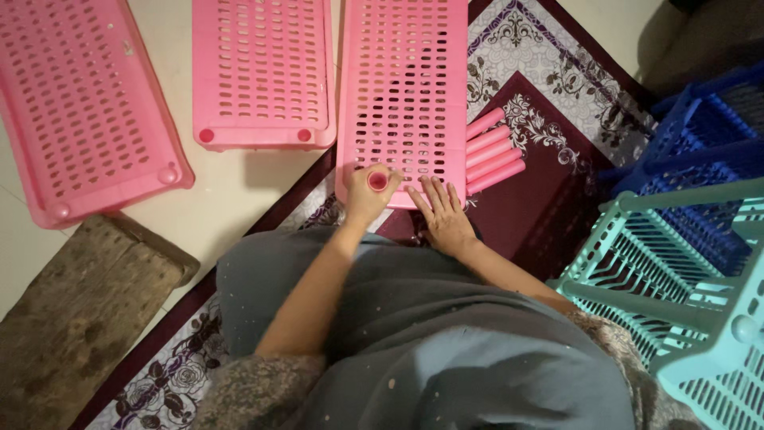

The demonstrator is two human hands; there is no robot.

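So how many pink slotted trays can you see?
3. One pink tray lies far left on the pale floor, one sits in the middle, and one is on the rug under both hands. More may be out of frame.

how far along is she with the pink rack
Early. Done: a teal rack stands built at right. In hand: the left hand grips a pink tube upright at the near corner of the middle pink tray, and the right hand lies flat on its edge. Left: four pink tubes lie loose, and two more pink trays lie unjoined.
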